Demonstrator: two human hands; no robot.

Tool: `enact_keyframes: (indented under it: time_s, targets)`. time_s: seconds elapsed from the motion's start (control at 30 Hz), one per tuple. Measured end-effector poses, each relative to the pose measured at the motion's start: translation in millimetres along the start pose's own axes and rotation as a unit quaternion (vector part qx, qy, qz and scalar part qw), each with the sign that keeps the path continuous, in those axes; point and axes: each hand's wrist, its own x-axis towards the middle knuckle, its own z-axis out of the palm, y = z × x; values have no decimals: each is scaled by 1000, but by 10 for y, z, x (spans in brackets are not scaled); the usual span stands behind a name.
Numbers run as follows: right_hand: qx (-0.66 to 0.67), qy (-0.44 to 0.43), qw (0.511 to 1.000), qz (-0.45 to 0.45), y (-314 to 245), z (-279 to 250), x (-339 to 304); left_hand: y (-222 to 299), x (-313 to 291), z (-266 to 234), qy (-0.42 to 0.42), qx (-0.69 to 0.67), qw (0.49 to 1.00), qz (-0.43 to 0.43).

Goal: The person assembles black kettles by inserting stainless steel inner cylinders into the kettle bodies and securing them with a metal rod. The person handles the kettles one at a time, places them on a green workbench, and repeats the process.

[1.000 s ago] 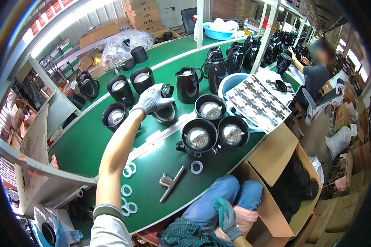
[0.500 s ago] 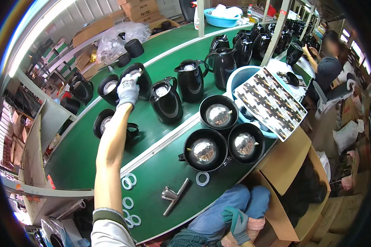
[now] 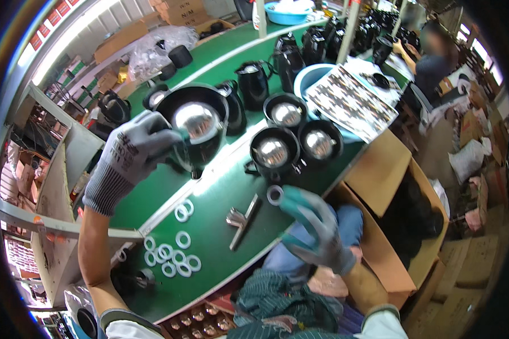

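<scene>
My left hand (image 3: 138,144), in a grey knit glove, is closed on the rim of a black jug (image 3: 201,152). The jug is raised, its wide open end towards me, with a rounded silver liner inside. My right hand (image 3: 316,229), in a grey and green glove, is over the bench's near edge, fingers apart. Its fingertips are beside a white ring (image 3: 275,195); contact is unclear. Left of that hand lies a metal T-shaped tool (image 3: 242,221). Several more white rings (image 3: 178,257) are scattered at the near left.
Three black jugs with silver liners (image 3: 273,152) stand beyond my right hand. Upright black jugs (image 3: 253,85) line the green bench behind. A printed sheet (image 3: 353,101) lies over a blue basin (image 3: 308,76). An open carton (image 3: 404,226) is right; a co-worker (image 3: 435,62) sits farther off.
My left hand has brought the jug from the far row towards me and raised it. My right hand has risen from my lap to beside the white ring. The view has shifted.
</scene>
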Motion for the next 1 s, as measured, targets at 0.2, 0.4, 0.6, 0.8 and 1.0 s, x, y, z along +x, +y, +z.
enact_keyframes:
  time_s: [0.2,0.4,0.6,0.8,1.0]
  targets:
    - [-77,-116,987,-81,-272,-113,-1,1062,-234,59,-100,-192,968,126]
    - [61,9,998,31,-353,-559,-1196,1802,-233,473,19,-371,923,96]
    - [257,213,891,307,-715,-796,-2027,2201,-996,1944,-23,-538,833,-126]
    - [282,224,869,338,-883,-846,-2329,2662,-452,2382,1,-685,682,-257]
    - [345,91,859,367,-547,-1353,-2445,2824,-422,2690,-40,-681,663,-308]
